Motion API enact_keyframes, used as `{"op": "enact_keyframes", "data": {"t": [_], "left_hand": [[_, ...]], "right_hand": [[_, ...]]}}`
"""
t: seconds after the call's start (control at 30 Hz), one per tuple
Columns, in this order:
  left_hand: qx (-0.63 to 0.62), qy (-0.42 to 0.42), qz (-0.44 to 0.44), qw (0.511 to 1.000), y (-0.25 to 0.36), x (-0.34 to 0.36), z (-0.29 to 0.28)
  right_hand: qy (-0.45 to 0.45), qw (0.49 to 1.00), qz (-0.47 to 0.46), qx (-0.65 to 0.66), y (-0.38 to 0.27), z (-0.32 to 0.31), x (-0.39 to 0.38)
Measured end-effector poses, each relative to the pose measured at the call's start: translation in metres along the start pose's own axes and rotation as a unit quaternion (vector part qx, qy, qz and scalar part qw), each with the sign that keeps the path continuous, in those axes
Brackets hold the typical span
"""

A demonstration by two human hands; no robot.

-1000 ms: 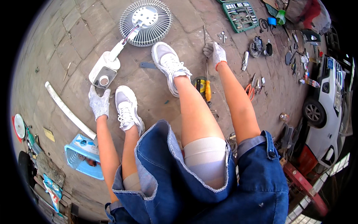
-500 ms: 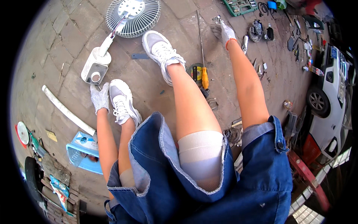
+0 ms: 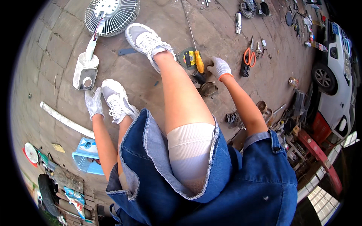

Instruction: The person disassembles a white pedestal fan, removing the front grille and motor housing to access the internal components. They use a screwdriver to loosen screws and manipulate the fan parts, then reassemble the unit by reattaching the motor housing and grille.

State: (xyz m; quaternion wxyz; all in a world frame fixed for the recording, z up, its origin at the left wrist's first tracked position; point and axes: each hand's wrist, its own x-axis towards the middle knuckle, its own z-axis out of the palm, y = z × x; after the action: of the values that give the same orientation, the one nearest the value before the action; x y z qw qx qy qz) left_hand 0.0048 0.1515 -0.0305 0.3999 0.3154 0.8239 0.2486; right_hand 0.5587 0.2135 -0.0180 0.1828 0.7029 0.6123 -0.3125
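Observation:
A white electric fan lies in front of me, with its wire-caged head [image 3: 112,17] at the far end and its neck leading to a white housing [image 3: 80,75]. My left hand [image 3: 94,103], in a pale knitted glove, grips the near end of that housing beside a short metal pin. Away to the right, my right hand [image 3: 219,68], gloved with an orange cuff, hovers just right of a long screwdriver's yellow handle [image 3: 199,62]. Its fingers are partly spread and nothing shows in them. Under the screwdriver is a round disc with a yellow label [image 3: 188,58].
Orange-handled scissors [image 3: 249,57], a dark motor part [image 3: 249,7] and several tools lie to the right. A blue flat strip [image 3: 127,51] rests by my shoe. At left are a white curved tube [image 3: 68,120] and a blue basket [image 3: 88,160]. A white car [image 3: 335,79] stands far right.
My right hand has come back toward me from the small screws to beside the screwdriver handle. The view has shifted; my left hand stays at the fan housing.

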Motion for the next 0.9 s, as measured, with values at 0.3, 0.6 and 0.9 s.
{"op": "enact_keyframes", "data": {"t": [0.3, 0.6, 0.9], "left_hand": [[0.034, -0.001, -0.004, 0.999, 0.001, -0.002, -0.008], [0.042, 0.0, -0.003, 0.999, 0.021, -0.02, -0.012], [-0.049, -0.025, -0.003, 0.998, 0.01, -0.027, -0.02]], "right_hand": [[-0.013, 0.999, -0.036, -0.036, -0.015, -0.015, 0.016], [-0.005, 1.0, 0.029, -0.006, -0.028, -0.025, 0.032], [0.178, 0.921, 0.055, 0.343, -0.024, -0.088, 0.191]]}}
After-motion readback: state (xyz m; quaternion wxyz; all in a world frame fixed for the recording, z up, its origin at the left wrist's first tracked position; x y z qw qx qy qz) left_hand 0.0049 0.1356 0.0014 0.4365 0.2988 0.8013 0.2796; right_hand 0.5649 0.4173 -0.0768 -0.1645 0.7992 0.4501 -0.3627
